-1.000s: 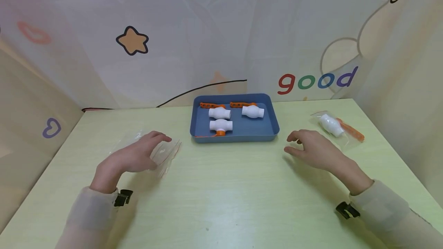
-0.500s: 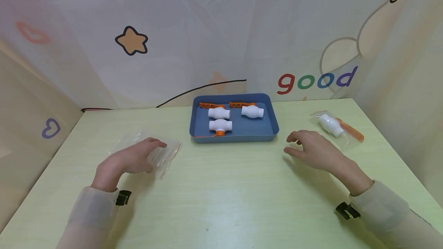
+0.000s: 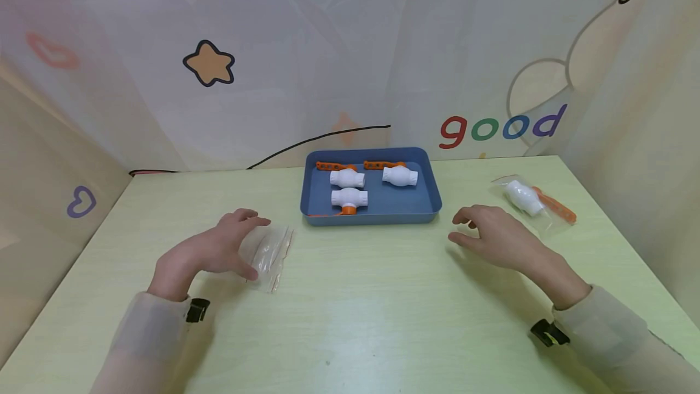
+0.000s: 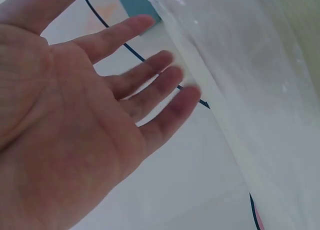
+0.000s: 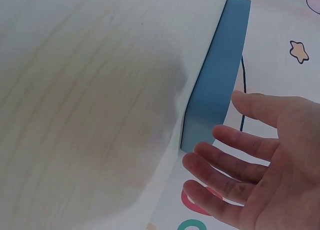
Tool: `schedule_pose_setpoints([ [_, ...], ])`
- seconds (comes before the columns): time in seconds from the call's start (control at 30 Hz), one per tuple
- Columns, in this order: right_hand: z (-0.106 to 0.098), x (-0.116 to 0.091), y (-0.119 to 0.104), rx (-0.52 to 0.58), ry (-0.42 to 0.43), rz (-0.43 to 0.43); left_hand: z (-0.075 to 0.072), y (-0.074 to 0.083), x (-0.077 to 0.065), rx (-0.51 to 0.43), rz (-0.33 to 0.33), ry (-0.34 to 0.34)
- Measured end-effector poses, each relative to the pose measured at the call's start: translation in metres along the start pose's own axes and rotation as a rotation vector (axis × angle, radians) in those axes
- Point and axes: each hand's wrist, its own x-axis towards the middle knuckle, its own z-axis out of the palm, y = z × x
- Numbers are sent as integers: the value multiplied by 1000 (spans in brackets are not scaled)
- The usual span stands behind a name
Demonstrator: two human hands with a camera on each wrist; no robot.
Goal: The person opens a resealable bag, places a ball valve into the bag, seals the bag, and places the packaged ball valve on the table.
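In the head view my left hand (image 3: pixel 221 245), thumb and fingers spread apart, is over a clear plastic bag (image 3: pixel 271 255) with a thin red line along its edge. The left wrist view shows the bare palm (image 4: pixel 75 115) and relaxed fingers, with the plastic (image 4: pixel 240 55) beyond; whether any finger touches it I cannot tell. My right hand (image 3: pixel 500 236) hovers above the table right of the blue tray (image 3: pixel 377 219), its fingers loosely bent around nothing. Nearest to it lies a clear bag holding a white valve body (image 3: pixel 524 197) and an orange handle (image 3: pixel 555 205).
Inside the tray lie three white ball valves, one at the back left (image 3: pixel 347 179), one at the front left (image 3: pixel 350 198) and one at the right (image 3: pixel 400 176), each with orange parts. A printed curtain (image 3: pixel 306 78) hangs behind the pale table (image 3: pixel 350 321).
My left hand dipped and then rose slightly with its fingers spreading. The clear plastic under it has shifted right and now covers less of the table at the left. My right hand stays put.
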Motion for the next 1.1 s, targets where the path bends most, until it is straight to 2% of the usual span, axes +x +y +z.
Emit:
schedule_pose_setpoints([
  [0.27, 0, 0, 0, -1, -3, -5, -1, -2, 3, 48, -40, -41],
  [0.4, 0, 0, -1, -1, -5, -4, -1, -3, 3, 62, -61, -38],
  [0.53, -1, 0, -1, 3, -11, 4, 1, -4, 5, 80, -65, -13],
  [0.8, -1, 0, -3, 18, -24, 13, 1, 1, 8, 130, -2, 75],
  [1.1, 0, 0, -6, 22, -33, 6, 1, 13, 6, 98, 24, 139],
])
